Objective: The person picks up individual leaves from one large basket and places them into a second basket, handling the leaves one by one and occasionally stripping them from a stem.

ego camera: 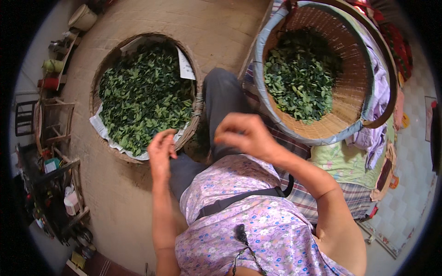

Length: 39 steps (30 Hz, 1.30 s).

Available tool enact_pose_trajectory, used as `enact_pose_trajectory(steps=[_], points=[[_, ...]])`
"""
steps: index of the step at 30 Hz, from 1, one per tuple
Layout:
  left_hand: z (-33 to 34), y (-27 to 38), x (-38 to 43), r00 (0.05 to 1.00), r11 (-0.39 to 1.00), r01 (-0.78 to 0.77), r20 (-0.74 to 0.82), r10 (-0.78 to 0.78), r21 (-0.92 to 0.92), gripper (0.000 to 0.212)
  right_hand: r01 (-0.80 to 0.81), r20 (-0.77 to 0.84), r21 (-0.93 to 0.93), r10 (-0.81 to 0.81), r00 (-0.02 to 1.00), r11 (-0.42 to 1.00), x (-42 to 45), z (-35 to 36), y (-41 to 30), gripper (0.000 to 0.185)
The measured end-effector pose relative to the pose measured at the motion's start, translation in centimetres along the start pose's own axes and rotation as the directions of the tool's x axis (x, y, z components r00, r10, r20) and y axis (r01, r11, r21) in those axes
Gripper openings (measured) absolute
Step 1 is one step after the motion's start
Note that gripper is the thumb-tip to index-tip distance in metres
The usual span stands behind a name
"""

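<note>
My left hand point(162, 148) is at the near rim of a round wicker basket point(198, 103), fingers half curled and somewhat apart; no object shows in it. Small green leaves point(145, 100) heap inside this basket, over pale paper or cloth lining point(100, 120). My right hand point(245, 132) is raised above my lap, blurred, with thumb and fingers drawn together; whether something small is between them I cannot tell. To its upper right stands a deep woven basket point(348, 96) with a cloth-wrapped rim and an arched handle point(390, 86). More green leaves point(300, 86) lie inside it.
The deep basket rests on a bed or bench with a plaid cover point(300, 203), beside a green patterned cloth point(342, 162) and a lilac garment point(376, 114). Wooden chairs point(57, 117) and a cluttered dark stand point(38, 186) are at far left. A pale bucket point(83, 17) stands beyond.
</note>
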<state>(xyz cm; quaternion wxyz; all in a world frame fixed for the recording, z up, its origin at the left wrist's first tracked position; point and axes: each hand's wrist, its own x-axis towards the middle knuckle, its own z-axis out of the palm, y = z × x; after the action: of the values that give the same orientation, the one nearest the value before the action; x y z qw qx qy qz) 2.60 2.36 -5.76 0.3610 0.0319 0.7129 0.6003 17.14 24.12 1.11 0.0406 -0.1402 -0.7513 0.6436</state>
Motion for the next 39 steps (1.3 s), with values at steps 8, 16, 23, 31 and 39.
enact_pose_trajectory(steps=[8,16,23,31,39], points=[[-6.6,-6.0,4.1,0.972,0.781,-0.077,-0.127,0.196,0.619,0.054,-0.307,-0.252,0.118,0.328,0.911,0.944,-1.5,-8.1,-0.4,0.016],[-3.5,-5.0,3.9,0.977,0.812,-0.158,-0.030,0.211,0.563,0.045,-0.365,-0.436,-0.822,-0.071,0.897,0.438,-1.1,-20.5,7.4,0.025],[-2.6,-3.7,3.3,0.981,0.836,-0.174,0.021,0.191,0.520,0.040,-0.429,-0.477,-0.732,0.052,0.877,0.529,-1.6,-21.9,10.7,0.014],[-1.0,-2.3,2.8,0.974,0.864,-0.219,0.055,0.218,0.453,0.036,-0.365,-0.489,-0.387,0.146,0.860,0.847,-2.6,-23.5,8.1,0.013],[2.6,0.8,1.8,0.966,0.920,-0.250,0.136,0.218,0.301,0.031,-0.297,-0.524,-0.057,0.225,0.822,0.953,-2.7,-21.0,3.6,0.013]])
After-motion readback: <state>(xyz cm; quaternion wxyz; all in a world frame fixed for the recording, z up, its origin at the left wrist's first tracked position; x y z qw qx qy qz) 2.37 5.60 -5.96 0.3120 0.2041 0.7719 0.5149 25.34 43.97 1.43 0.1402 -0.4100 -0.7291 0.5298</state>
